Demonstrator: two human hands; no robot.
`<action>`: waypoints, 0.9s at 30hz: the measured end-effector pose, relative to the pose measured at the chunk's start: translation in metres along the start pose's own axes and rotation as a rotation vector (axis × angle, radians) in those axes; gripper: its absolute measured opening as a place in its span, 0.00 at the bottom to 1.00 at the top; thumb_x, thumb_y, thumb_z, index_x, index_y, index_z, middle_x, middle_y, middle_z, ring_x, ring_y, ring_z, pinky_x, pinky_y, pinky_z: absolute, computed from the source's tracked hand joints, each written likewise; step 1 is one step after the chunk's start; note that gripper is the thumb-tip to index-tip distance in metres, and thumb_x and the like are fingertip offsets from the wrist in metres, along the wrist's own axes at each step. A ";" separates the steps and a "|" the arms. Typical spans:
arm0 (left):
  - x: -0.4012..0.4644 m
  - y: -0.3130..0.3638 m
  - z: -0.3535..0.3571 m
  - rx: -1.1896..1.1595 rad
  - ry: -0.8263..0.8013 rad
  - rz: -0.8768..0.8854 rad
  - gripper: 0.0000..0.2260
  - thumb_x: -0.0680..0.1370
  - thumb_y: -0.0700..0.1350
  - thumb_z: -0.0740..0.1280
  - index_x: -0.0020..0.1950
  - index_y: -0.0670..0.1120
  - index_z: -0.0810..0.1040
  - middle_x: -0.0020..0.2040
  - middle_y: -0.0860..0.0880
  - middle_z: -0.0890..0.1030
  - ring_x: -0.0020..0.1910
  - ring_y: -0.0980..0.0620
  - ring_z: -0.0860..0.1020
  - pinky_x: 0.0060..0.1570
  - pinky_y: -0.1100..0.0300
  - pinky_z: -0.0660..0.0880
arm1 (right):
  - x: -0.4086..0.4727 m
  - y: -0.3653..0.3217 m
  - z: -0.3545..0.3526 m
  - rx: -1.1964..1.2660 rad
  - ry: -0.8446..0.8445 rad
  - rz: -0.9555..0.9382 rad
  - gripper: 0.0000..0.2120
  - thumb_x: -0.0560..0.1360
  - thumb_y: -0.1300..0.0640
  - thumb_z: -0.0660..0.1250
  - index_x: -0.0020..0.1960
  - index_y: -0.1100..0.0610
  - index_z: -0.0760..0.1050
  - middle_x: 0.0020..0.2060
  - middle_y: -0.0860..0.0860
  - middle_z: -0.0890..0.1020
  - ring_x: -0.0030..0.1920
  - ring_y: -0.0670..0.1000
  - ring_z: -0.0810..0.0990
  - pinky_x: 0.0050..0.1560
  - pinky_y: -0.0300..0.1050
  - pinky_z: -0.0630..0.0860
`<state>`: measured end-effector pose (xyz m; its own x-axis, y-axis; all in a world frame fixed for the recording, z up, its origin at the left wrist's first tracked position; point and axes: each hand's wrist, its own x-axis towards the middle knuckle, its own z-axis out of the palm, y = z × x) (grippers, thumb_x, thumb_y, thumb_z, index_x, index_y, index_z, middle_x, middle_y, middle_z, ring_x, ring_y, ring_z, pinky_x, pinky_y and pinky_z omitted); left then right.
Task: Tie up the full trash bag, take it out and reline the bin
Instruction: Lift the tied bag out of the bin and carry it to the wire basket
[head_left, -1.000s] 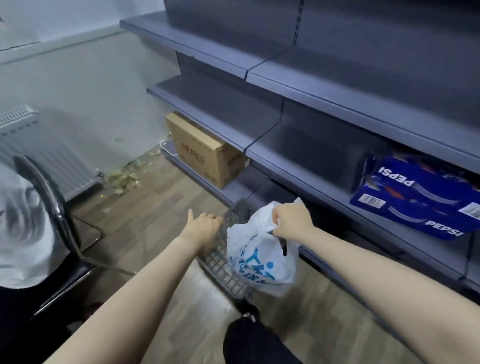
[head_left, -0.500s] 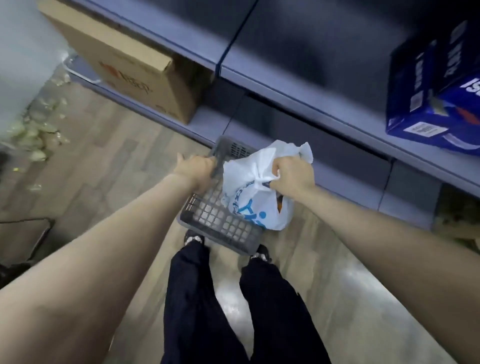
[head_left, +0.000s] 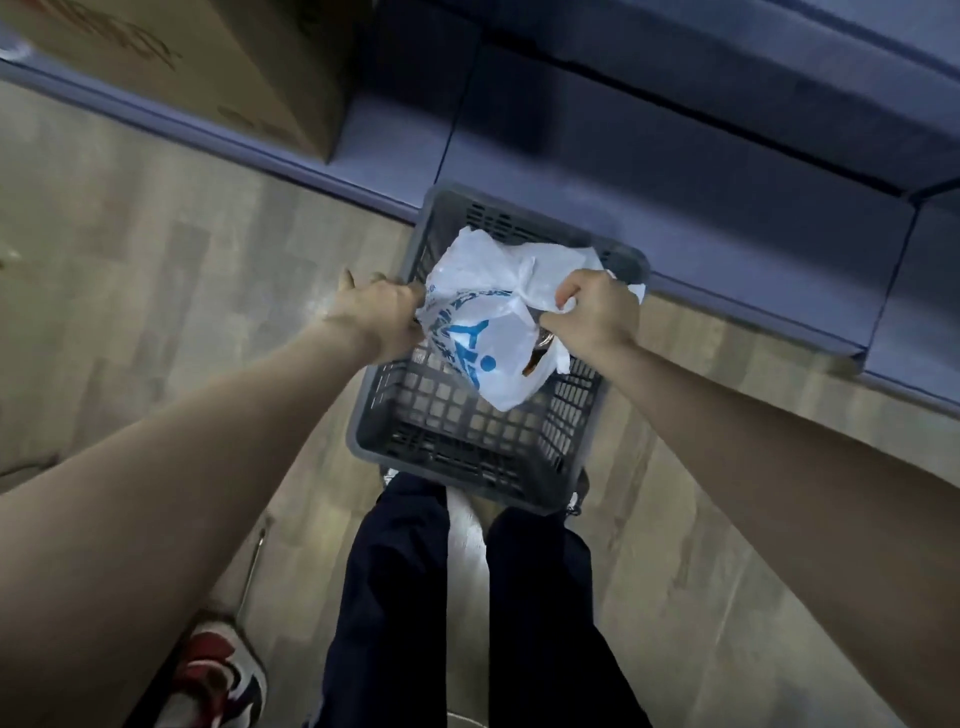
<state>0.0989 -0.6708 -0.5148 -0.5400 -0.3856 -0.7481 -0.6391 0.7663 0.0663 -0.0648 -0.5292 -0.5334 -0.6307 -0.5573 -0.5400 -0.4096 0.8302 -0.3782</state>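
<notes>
A white plastic trash bag (head_left: 493, 338) with blue print hangs over a grey lattice bin (head_left: 467, 447) that stands on the floor just beyond my feet. My right hand (head_left: 592, 317) grips the bag's gathered, knotted top above the bin's right side. My left hand (head_left: 379, 317) holds the bin's left rim, fingers curled over the edge next to the bag. The bin's inside below the bag shows bare lattice walls.
A low blue-grey shelf base (head_left: 675, 171) runs behind the bin. A cardboard box (head_left: 171, 57) sits on it at the upper left. My dark trouser legs (head_left: 467, 613) are near the bin. A red and white shoe (head_left: 218, 680) lies at the lower left.
My view has tilted down and moved over the bin. The bag has lifted higher in my right hand, mostly out of the bin. My left hand stays on the rim.
</notes>
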 end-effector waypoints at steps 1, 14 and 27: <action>0.009 -0.002 0.007 0.009 -0.006 0.003 0.19 0.78 0.51 0.61 0.66 0.44 0.68 0.64 0.40 0.73 0.67 0.43 0.68 0.70 0.37 0.54 | 0.011 0.007 0.010 0.030 -0.007 0.034 0.09 0.67 0.57 0.72 0.47 0.58 0.79 0.49 0.50 0.83 0.50 0.52 0.80 0.42 0.37 0.65; 0.086 0.021 0.071 0.025 -0.039 0.089 0.20 0.78 0.51 0.62 0.67 0.45 0.67 0.62 0.42 0.76 0.65 0.43 0.70 0.71 0.38 0.53 | 0.103 0.101 0.068 0.219 0.104 0.332 0.11 0.70 0.50 0.71 0.36 0.50 0.69 0.52 0.59 0.81 0.51 0.60 0.81 0.51 0.53 0.80; 0.054 0.053 0.028 0.070 -0.042 0.086 0.18 0.79 0.51 0.62 0.65 0.45 0.68 0.61 0.43 0.76 0.64 0.43 0.71 0.71 0.39 0.54 | 0.055 0.102 0.030 -0.048 -0.010 0.112 0.16 0.77 0.57 0.63 0.63 0.61 0.70 0.64 0.60 0.70 0.60 0.61 0.74 0.56 0.44 0.70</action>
<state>0.0514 -0.6364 -0.5706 -0.5671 -0.2964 -0.7685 -0.5507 0.8303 0.0861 -0.1214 -0.4761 -0.6239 -0.6679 -0.4607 -0.5845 -0.3678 0.8871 -0.2789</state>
